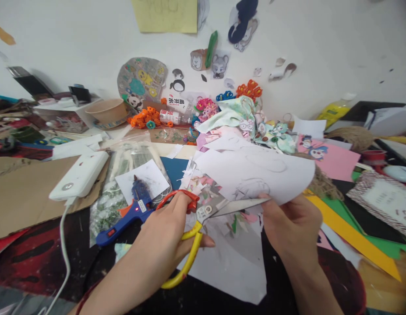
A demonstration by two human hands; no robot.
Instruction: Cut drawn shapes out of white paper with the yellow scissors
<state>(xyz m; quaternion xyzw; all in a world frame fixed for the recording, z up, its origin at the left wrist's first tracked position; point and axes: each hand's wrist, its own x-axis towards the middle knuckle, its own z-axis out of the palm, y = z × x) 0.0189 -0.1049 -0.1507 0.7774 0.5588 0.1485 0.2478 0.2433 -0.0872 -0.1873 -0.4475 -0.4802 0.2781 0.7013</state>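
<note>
My left hand is closed round the handles of a pair of scissors, one handle red and the other yellow. The blades point right, with a sheet of white paper between or against them; its exact place at the blades is hard to tell. Pencil lines show on this paper. My right hand pinches the paper's lower right edge, close to the blade tips. Below, several coloured paper scraps lie on another white sheet.
A blue glue gun lies left of the scissors, by a white power bank with a cable. A beige bowl and orange craft flowers stand behind. Yellow paper and pink card lie to the right.
</note>
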